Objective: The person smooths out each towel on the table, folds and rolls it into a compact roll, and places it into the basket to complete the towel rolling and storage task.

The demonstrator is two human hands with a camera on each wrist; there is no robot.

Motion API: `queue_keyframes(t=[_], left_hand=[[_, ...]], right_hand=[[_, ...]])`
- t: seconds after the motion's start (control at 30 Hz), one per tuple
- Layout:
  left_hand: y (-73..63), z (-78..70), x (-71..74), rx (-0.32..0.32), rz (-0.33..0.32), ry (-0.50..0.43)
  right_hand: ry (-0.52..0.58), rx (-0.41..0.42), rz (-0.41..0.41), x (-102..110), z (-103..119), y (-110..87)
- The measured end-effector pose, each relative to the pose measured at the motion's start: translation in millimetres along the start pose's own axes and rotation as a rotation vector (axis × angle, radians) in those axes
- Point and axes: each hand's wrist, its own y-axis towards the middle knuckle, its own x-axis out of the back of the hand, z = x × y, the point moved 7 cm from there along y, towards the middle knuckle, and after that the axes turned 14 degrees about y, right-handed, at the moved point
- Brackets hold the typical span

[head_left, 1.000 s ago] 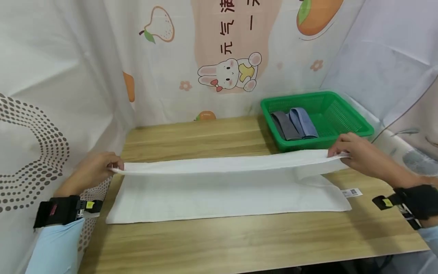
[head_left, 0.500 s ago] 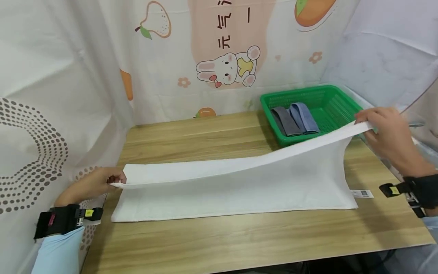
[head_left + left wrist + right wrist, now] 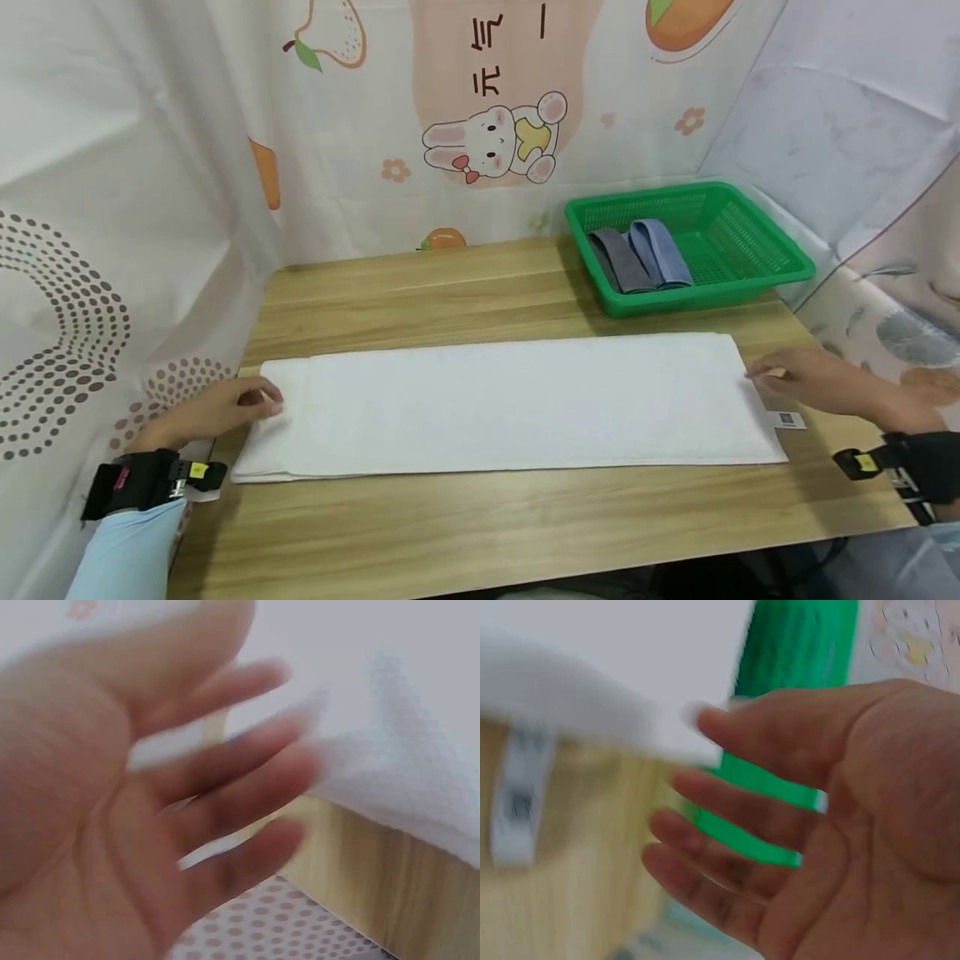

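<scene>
A white towel (image 3: 510,408) lies folded into a long strip across the table, a small printed label (image 3: 786,420) sticking out at its right end. At the towel's left end is my left hand (image 3: 225,408), its fingers loose and apart in the left wrist view, with nothing gripped. My right hand (image 3: 832,383) is beside the towel's right edge. In the right wrist view its fingers are spread and relaxed, the thumb close to the towel's corner; blur hides whether they touch.
A green plastic basket (image 3: 750,287) stands at the back right of the wooden table (image 3: 450,533). Inside it are a folded grey cloth (image 3: 624,262) and a folded blue cloth (image 3: 662,254). Printed white curtains (image 3: 337,217) enclose the back and sides.
The raised upper layer has come down toward me and lies flat over the lower one. Both hands have let go of the towel; the right hand has dropped from its raised position.
</scene>
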Motion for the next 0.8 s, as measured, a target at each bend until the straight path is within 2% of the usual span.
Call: queue_keyframes(t=[0.07, 0.17, 0.3, 0.4, 0.5, 0.6, 0.7, 0.8], left_hand=[[5.0, 8.7, 5.3, 0.091, -0.098, 0.079], [15.3, 20.7, 4.0, 0.186, -0.170, 0.181], [23.3, 30.5, -8.9, 0.281, -0.168, 0.209], [25.0, 31.4, -12.8, 0.324, -0.181, 0.152], [29.7, 29.0, -9.9, 0.331, -0.190, -0.003], [34.0, 18.7, -4.8, 0.312, -0.188, -0.127], [37.2, -1.2, 1.2, 0.279, -0.199, -0.181], [43.1, -33.0, 8.2, 0.204, -0.239, -0.236]], right_hand=[[0.011, -0.024, -0.045, -7, 4, 11.7], [-0.053, -0.019, -0.077, -17, 7, 27.5], [-0.148, -0.038, -0.052, -27, 0, 41.3], [-0.187, -0.034, -0.051, -28, 5, 46.5], [-0.203, -0.014, -0.100, -26, 25, 52.3], [-0.184, 0.042, -0.160, -28, 59, 66.5], [-0.096, 0.134, -0.195, -38, 105, 87.9], [0.029, 0.212, -0.185, -57, 156, 111.8]])
